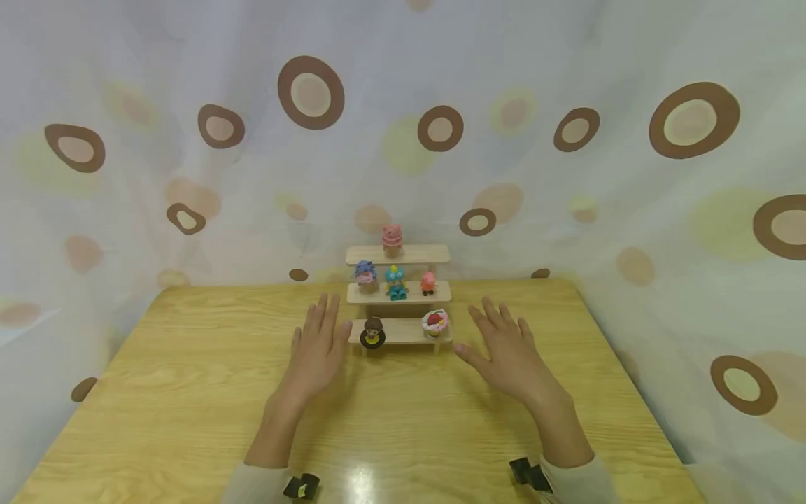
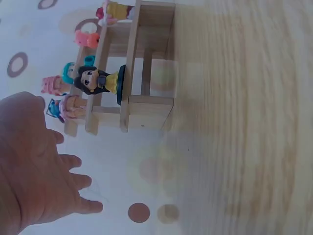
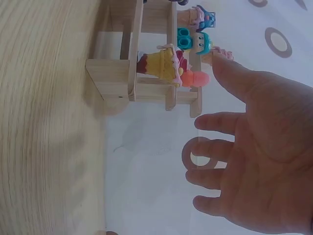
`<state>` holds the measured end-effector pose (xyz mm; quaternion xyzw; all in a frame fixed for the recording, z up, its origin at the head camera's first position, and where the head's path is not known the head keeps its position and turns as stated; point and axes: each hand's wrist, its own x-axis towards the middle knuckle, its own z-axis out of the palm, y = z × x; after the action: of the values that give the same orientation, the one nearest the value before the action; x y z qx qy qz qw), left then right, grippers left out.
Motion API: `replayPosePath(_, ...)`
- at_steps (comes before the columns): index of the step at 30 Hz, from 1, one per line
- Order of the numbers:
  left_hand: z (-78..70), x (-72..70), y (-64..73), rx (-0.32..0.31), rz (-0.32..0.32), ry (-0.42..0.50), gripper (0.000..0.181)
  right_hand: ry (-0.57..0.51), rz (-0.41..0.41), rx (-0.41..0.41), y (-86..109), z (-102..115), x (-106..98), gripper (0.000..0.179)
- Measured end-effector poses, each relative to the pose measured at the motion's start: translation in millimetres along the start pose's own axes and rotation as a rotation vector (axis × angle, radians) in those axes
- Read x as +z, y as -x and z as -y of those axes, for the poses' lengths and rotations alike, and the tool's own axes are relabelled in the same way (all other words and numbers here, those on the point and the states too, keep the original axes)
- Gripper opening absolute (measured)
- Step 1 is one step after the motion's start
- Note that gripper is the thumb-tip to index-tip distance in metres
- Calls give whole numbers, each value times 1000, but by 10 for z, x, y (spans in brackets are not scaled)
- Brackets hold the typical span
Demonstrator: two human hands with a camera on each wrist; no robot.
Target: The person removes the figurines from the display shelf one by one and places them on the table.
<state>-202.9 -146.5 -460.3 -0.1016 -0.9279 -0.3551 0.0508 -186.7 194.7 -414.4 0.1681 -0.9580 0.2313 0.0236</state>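
Note:
A three-tier wooden shelf [image 1: 399, 332] bears several small figurines. My left hand [image 1: 317, 357] is beside its left end, fingers spread, holding nothing. On the other side my right hand [image 1: 511, 360], also spread and holding nothing, is near the right end. The bottom tier carries a dark-haired figurine in yellow [image 1: 372, 333] and an ice-cream figurine with a red top [image 1: 434, 323]. In the middle row stand a purple-and-pink figurine [image 1: 365, 276], a teal figurine [image 1: 396, 284] and a small coral-pink figurine [image 1: 428, 283]. A pink ice-cream figurine [image 1: 392, 240] occupies the top tier.
The shelf stands toward the back of a wood-grain table [image 1: 403, 434]. Behind and beside the table hangs a pale curtain [image 1: 378, 77] printed with brown rings and soft coloured spots. Black straps [image 1: 531, 475] show at both cuffs.

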Motion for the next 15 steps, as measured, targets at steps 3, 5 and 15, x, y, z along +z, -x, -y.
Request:
replayPosePath(3, 28, 8, -74, 14, 18, 136, 71, -6, -10, -11, -10, -11, -4, 77)
replayPosePath(5, 49, 30, -143, 23, 27, 235, 71, -12, -8, -11, -15, -18, -3, 78)
replayPosePath(15, 187, 183, -586, -79, -3, 695, 69, -65, -13, -12, -19, 7, -30, 79)
